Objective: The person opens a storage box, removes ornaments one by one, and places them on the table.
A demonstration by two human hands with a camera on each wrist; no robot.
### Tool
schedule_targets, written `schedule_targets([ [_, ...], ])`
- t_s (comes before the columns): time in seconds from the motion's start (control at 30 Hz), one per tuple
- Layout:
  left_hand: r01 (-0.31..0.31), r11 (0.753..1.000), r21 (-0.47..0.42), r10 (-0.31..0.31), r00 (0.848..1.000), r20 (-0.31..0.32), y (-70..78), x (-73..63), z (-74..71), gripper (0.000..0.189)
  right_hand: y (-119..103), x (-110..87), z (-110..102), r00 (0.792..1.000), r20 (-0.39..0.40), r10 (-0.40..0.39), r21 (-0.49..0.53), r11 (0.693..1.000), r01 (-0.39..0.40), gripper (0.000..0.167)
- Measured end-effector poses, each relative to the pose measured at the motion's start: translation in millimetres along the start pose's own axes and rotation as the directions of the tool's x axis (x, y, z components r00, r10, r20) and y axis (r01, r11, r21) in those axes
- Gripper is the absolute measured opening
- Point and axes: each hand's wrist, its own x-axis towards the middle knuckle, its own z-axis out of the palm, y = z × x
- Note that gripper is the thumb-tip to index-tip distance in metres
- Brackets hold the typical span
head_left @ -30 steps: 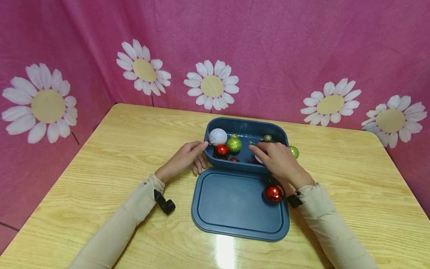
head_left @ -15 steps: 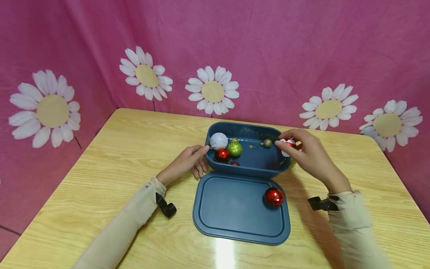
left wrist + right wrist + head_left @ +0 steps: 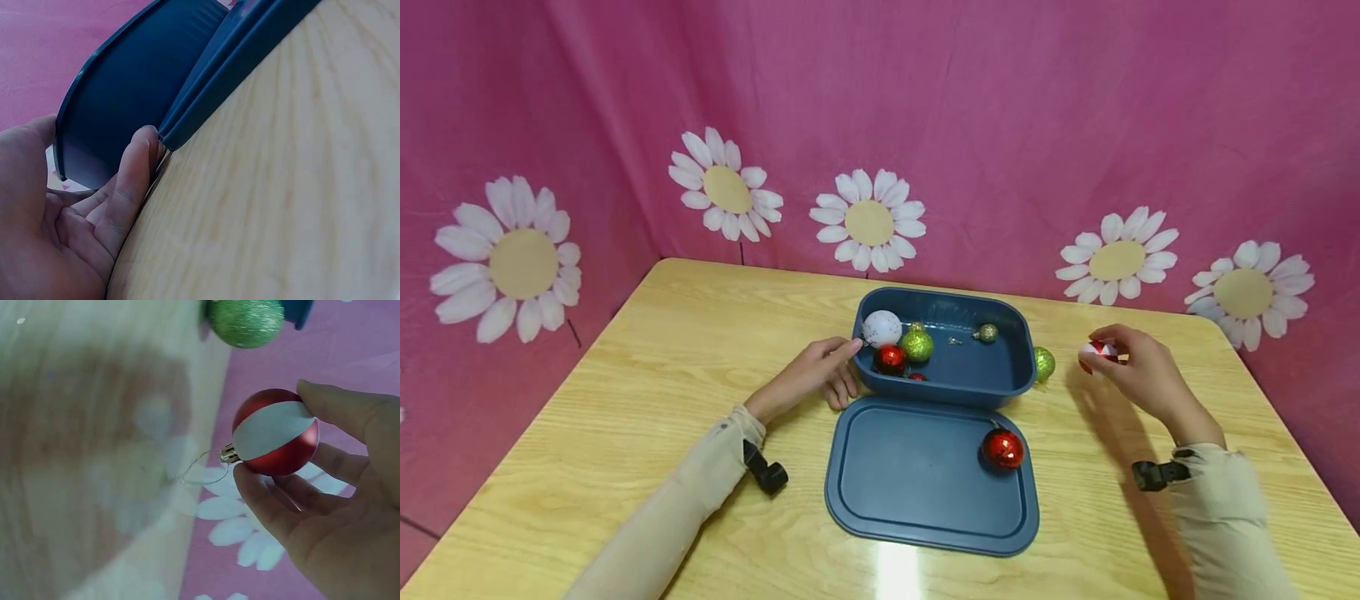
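Observation:
My right hand (image 3: 1150,379) pinches a red-and-white Christmas bauble (image 3: 275,428) between thumb and fingers, above the table to the right of the blue storage box (image 3: 940,393). In the right wrist view the bauble's gold cap and string loop point left. My left hand (image 3: 812,372) holds the box's left end, thumb at the rim and bent fingers low against the outer wall. Inside the box lie a white bauble (image 3: 882,329), a green glitter bauble (image 3: 917,344), a red bauble (image 3: 891,359), a small gold bauble (image 3: 987,332) and a small red one (image 3: 917,377).
The blue lid (image 3: 917,475) lies in front of the box, with a shiny red bauble (image 3: 1003,450) on its right part. Another green glitter bauble (image 3: 1043,364) sits against the box's right end. A pink curtain (image 3: 985,167) stands behind the table.
My right hand has lifted the red-and-white bauble out of the box and carried it right, past the green bauble outside. My left hand stays at the box's left end.

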Motion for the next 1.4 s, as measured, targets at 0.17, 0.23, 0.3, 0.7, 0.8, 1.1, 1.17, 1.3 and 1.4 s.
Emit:
schedule_targets([
  [0.17,0.018,1.000,-0.014,-0.018,1.000,0.008,-3.5,-0.1,-0.2,0.057,6.7,3.3,14.3,0.998,0.058,0.008,0.009,1.000,-0.009,0.038],
  [0.23,0.023,1.000,-0.012,-0.022,1.000,0.010,-3.6,-0.3,0.0,0.058,7.6,4.3,18.9,0.998,0.061,-0.001,0.004,1.000,0.001,0.037],
  [0.3,0.025,1.000,-0.009,-0.025,1.000,0.012,-2.6,-0.5,0.4,0.058,7.5,4.9,21.9,0.998,0.062,-0.006,0.007,1.000,0.006,0.036],
  [0.7,0.024,1.000,-0.009,-0.023,1.000,0.011,-0.6,0.1,-0.3,0.054,-3.7,5.1,15.9,0.995,0.096,-0.025,0.019,1.000,0.024,0.038],
  [0.8,0.024,1.000,-0.006,-0.023,1.000,0.016,-1.0,0.1,-0.7,0.055,-8.9,4.3,10.7,0.996,0.088,-0.020,0.019,1.000,0.018,0.040],
  [1.1,0.017,1.000,-0.024,-0.017,1.000,0.019,-0.6,-0.3,-0.3,0.055,-33.2,3.2,3.6,0.993,0.054,-0.106,0.021,0.994,0.105,0.038],
  [1.17,0.017,1.000,-0.024,-0.016,1.000,0.020,0.0,-0.5,-0.4,0.055,-41.3,2.6,3.3,0.989,0.044,-0.143,0.017,0.990,0.143,0.037],
  [1.3,0.015,1.000,-0.015,-0.014,1.000,0.019,0.1,-0.5,0.0,0.056,-58.5,1.0,5.4,0.980,0.029,-0.196,0.010,0.981,0.196,0.036],
  [1.4,0.016,1.000,-0.012,-0.015,1.000,0.016,-0.6,-0.3,1.2,0.056,-72.6,0.3,9.7,0.976,0.029,-0.216,-0.005,0.976,0.216,0.036],
])
